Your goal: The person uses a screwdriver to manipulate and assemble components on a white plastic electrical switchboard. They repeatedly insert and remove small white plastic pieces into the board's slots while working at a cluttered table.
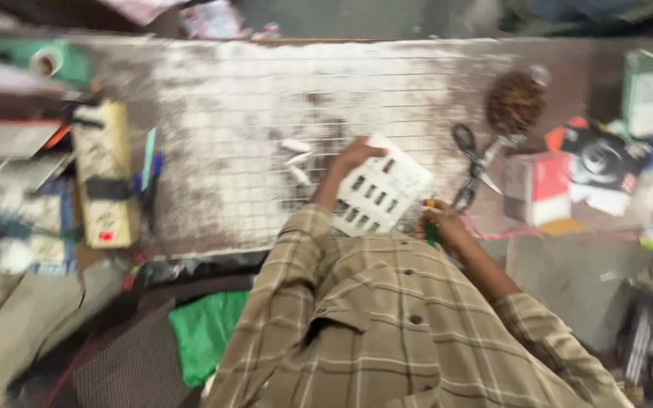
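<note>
Looking down over your plaid shirt point(387, 325), you have your left hand point(353, 159) curled around the upper left edge of a white plastic plate with rows of rectangular slots point(379, 193), gripping it so it sits tilted just above the near edge of the workbench point(228, 98), whose top is dusted white and marked with a faint grid. Your right hand point(441, 225) is closed around a thin green tool with a yellow tip point(431, 223), held just beside the plate's right corner; the blur keeps me from telling whether the tip touches the plate. A few small white pieces point(296, 159) lie on the bench just left of your left hand. Scissors point(471, 162) lie to the right of the plate, near a brown tangled bundle point(515, 100) and a red and white box point(538, 187). Well apart on the left sits a cream power strip point(103, 174), and a green bag point(205, 329) lies low by your left elbow
</note>
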